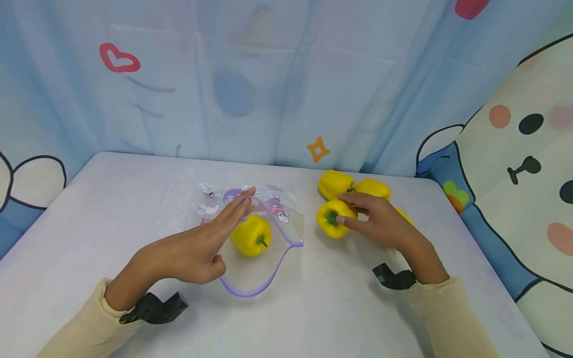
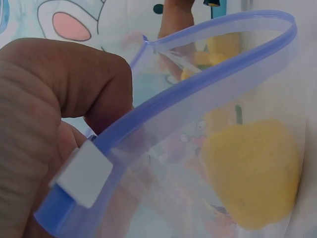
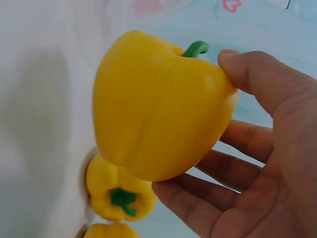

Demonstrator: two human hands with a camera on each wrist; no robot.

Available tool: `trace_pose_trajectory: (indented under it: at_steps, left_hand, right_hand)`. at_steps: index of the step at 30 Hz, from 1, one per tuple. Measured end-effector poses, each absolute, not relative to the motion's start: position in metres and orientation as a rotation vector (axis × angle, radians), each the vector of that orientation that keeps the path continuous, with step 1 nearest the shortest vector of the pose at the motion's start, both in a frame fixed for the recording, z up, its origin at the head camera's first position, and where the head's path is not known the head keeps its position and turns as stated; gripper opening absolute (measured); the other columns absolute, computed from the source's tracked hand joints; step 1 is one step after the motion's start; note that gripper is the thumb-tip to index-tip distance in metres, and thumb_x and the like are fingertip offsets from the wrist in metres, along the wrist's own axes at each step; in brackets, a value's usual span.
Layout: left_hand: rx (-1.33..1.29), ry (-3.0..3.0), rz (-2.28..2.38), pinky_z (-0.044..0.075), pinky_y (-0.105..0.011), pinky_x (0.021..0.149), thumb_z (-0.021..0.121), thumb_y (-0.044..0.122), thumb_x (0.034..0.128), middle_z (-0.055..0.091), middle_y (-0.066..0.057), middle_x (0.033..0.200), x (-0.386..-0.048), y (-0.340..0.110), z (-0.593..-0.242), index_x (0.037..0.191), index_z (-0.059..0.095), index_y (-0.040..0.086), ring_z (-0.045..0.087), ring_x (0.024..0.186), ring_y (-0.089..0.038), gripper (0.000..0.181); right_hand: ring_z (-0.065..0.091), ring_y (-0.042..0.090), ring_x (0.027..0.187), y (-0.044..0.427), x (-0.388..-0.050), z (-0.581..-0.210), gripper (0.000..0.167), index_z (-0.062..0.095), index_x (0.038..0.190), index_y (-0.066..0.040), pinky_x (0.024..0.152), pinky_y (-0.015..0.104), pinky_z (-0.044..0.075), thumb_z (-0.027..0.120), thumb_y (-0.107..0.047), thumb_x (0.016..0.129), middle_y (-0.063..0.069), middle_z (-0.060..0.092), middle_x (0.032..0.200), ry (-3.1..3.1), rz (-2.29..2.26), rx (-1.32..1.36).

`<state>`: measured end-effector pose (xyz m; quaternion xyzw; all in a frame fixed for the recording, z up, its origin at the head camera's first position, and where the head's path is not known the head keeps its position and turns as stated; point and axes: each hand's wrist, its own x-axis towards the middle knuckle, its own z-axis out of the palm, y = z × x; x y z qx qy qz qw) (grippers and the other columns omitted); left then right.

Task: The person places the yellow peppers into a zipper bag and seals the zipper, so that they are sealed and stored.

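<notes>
A clear zip bag (image 1: 295, 226) with a purple rim and cartoon print lies on the table, its mouth spread wide. One yellow bell pepper (image 1: 250, 235) is inside it, also seen through the film in the left wrist view. My left hand (image 1: 185, 253) is at the bag's mouth, fingers straight along the far rim and thumb bent at the near rim, beside a white slider (image 2: 85, 173). My right hand (image 1: 380, 219) grips another yellow bell pepper (image 3: 158, 109) between thumb and fingers, its green stem near the thumb tip.
More yellow bell peppers (image 1: 333, 185) sit grouped behind and beside my right hand, one partly hidden by it. The white table (image 1: 340, 308) ends at a light blue printed curtain (image 1: 179, 99) at the back and right.
</notes>
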<state>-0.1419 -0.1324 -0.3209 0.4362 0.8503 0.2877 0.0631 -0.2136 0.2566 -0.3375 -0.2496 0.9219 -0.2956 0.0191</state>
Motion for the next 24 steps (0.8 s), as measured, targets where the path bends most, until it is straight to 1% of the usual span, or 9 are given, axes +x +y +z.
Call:
trace_pose_trajectory:
  at_steps: [5,9,15,18,24]
  left_hand:
    - [1.322,2.572,0.857,0.018,-0.044,0.114,0.051,-0.011,0.0715,-0.018,0.0,0.161,-0.142,-0.133,-0.321,0.154,-0.013,0.006,-0.007,0.147,-0.018,0.106]
    - [1.305,2.568,0.858,0.015,-0.044,0.115,0.051,-0.011,0.0721,-0.015,0.001,0.161,-0.142,-0.133,-0.32,0.154,-0.011,0.007,-0.005,0.147,-0.018,0.105]
    - [1.305,2.572,0.864,0.017,-0.044,0.114,0.05,-0.011,0.0716,-0.016,0.0,0.161,-0.142,-0.133,-0.32,0.154,-0.01,0.006,-0.004,0.147,-0.018,0.104]
    - [1.315,2.575,0.87,0.019,-0.044,0.114,0.049,-0.012,0.071,-0.016,-0.001,0.161,-0.143,-0.133,-0.32,0.154,-0.01,0.005,-0.005,0.147,-0.018,0.104]
    - [1.304,2.578,0.893,0.025,-0.043,0.111,0.049,-0.012,0.0713,-0.017,-0.001,0.161,-0.143,-0.133,-0.321,0.155,-0.01,0.006,-0.005,0.147,-0.018,0.103]
  right_hand:
    - [0.056,0.023,0.112,0.251,-0.207,-0.332,0.055,0.053,0.136,0.004,0.096,0.04,0.046,0.071,-0.021,0.089,0.012,0.057,0.129,2.857,-1.004,-0.881]
    - [0.056,0.02,0.112,0.246,-0.201,-0.327,0.054,0.054,0.135,0.003,0.094,0.034,0.047,0.072,-0.014,0.088,0.011,0.057,0.128,2.862,-1.072,-0.979]
    - [0.057,0.02,0.112,0.239,-0.193,-0.32,0.052,0.055,0.134,0.002,0.093,0.021,0.046,0.072,-0.005,0.086,0.011,0.057,0.128,2.828,-1.208,-1.069]
    - [0.056,0.019,0.114,0.237,-0.189,-0.317,0.052,0.055,0.136,0.0,0.092,0.021,0.046,0.071,-0.002,0.086,0.013,0.057,0.13,2.812,-1.257,-1.102]
    - [0.053,0.012,0.12,0.23,-0.18,-0.308,0.055,0.056,0.137,-0.004,0.093,0.023,0.045,0.07,0.004,0.084,0.014,0.056,0.133,2.804,-1.332,-1.201]
